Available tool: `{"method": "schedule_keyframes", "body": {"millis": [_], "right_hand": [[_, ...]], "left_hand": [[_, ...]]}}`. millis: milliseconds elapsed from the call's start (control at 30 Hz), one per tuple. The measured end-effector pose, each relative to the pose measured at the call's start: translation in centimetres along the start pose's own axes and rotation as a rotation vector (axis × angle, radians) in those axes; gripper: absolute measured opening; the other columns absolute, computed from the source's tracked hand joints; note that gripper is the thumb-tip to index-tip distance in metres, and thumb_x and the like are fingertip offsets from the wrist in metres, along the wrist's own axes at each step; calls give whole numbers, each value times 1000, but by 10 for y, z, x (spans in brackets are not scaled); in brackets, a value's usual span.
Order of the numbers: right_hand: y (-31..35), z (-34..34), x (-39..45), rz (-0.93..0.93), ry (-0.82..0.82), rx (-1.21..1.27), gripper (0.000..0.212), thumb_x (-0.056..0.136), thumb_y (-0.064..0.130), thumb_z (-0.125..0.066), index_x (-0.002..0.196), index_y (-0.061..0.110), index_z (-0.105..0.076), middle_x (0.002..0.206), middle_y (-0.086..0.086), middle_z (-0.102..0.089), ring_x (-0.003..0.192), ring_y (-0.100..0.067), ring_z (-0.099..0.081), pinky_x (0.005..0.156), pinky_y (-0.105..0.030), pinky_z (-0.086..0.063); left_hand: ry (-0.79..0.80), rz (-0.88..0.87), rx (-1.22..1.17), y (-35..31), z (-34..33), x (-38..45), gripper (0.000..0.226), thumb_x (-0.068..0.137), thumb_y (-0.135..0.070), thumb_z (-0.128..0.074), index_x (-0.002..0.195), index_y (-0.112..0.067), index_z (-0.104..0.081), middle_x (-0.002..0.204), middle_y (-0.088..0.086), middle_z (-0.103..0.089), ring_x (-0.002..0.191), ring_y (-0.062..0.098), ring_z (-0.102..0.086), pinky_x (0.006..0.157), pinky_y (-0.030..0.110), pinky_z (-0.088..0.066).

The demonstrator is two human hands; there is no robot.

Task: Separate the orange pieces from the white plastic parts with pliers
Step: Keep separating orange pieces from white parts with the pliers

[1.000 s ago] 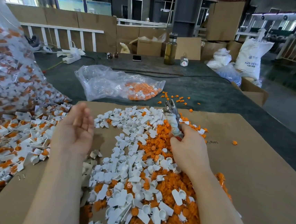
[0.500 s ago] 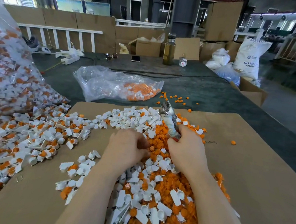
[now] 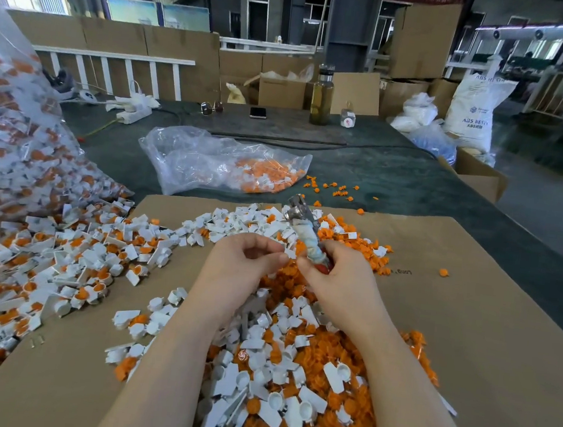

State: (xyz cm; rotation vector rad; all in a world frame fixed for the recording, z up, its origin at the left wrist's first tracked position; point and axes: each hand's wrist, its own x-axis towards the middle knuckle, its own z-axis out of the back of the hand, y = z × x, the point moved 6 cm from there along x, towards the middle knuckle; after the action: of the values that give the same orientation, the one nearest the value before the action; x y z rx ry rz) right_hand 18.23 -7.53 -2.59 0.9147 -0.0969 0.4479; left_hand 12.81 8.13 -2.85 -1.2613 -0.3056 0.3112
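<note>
You have one pair of pliers (image 3: 302, 231) just above the frame's centre, its long axis running from your right hand (image 3: 334, 280) up and slightly left, metal head pointing toward the top. That hand's fingers curl around the wrapped handles. Your left hand (image 3: 242, 264) pinches a small white part (image 3: 289, 251) beside the handles. Two heaps lie on the cardboard sheet (image 3: 488, 336): separated pieces (image 3: 274, 384) at lower centre, unseparated parts (image 3: 45, 259) at left. Two clear bags: one (image 3: 223, 163) above centre, one (image 3: 8, 139) at the left edge.
</note>
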Motion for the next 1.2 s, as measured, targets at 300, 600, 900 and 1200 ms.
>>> {"method": "schedule_keyframes", "body": {"millis": [300, 600, 900, 1200], "right_hand": [[5, -2, -1, 48, 2, 158, 6, 87, 37, -68, 89, 32, -65, 70, 17, -60, 69, 6, -56, 54, -11, -39], [4, -1, 0, 41, -58, 72, 6, 91, 32, -64, 92, 29, -60, 73, 16, -59, 72, 12, -54, 53, -11, -35], [-2, 0, 0, -28, -92, 49, 6, 90, 29, -62, 94, 26, -58, 74, 11, -62, 64, -7, -58, 56, -26, -46], [-3, 2, 0, -26, -118, 46, 15, 91, 27, -62, 105, 26, -57, 84, 16, -58, 70, -2, -57, 59, -20, -41]], "left_hand": [[44, 51, -293, -2, 2, -3, 12, 77, -10, -80, 81, -21, -77, 76, -1, -76, 68, 4, -69, 58, 13, -48], [-8, 0, 59, 1, 19, 2, 10, 81, -27, -80, 88, -30, -74, 82, -7, -75, 76, 10, -71, 65, 23, -56], [-18, 68, 962, 11, 11, 3, 39, 82, -59, -70, 77, -20, -68, 81, -2, -66, 79, 17, -63, 71, 30, -55], [11, -17, 862, 9, 1, 2, 15, 91, -37, -68, 91, -23, -63, 87, -7, -64, 86, 15, -62, 74, 30, -51]]}}
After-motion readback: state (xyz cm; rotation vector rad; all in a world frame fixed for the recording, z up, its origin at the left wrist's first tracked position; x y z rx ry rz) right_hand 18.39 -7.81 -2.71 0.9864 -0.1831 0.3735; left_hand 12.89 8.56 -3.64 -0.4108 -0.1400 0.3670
